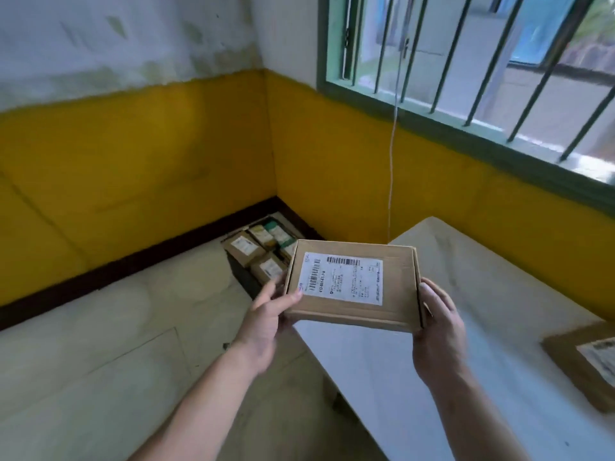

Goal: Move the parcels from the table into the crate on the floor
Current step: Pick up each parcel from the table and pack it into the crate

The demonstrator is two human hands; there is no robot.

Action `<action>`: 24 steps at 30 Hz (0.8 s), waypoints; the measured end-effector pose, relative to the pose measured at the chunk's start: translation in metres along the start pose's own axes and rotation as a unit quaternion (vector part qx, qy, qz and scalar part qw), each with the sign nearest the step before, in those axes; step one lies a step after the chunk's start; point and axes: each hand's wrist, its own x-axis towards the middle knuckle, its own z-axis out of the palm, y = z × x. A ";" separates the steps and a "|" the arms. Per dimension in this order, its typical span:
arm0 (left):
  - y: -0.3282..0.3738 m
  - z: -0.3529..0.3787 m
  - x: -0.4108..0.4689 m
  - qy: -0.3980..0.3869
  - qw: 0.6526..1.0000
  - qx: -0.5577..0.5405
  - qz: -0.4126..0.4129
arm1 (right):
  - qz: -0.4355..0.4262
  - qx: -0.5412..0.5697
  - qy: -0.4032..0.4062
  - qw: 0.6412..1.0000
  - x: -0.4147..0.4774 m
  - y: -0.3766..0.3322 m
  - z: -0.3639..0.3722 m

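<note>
A flat brown cardboard parcel (352,284) with a white shipping label is held level in the air, over the near left corner of the table. My left hand (266,324) grips its left edge, thumb on top. My right hand (437,327) grips its right edge. Beyond it, in the corner of the room, a dark crate (241,277) stands on the floor with several small labelled parcels (258,251) inside. Another brown parcel (585,364) lies on the table at the right, partly cut off by the frame edge.
The white-covered table (466,311) runs along the yellow wall under a barred window (482,61). A thin white cord (392,161) hangs down the wall behind the table. Pale tiled floor (100,344) spreads to the left of the table.
</note>
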 end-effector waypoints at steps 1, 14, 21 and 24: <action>0.009 -0.021 0.007 0.008 1.000 0.004 0.001 | 0.012 -0.007 -0.005 1.000 0.004 0.011 0.024; 0.046 -0.169 0.151 0.094 0.995 0.017 -0.015 | 0.081 -0.074 0.003 0.994 0.088 0.111 0.190; 0.056 -0.195 0.285 0.102 0.987 0.122 -0.033 | 0.115 -0.107 0.072 0.985 0.195 0.177 0.234; 0.058 -0.203 0.354 0.098 0.974 0.193 -0.067 | 0.151 -0.098 0.117 0.977 0.252 0.210 0.251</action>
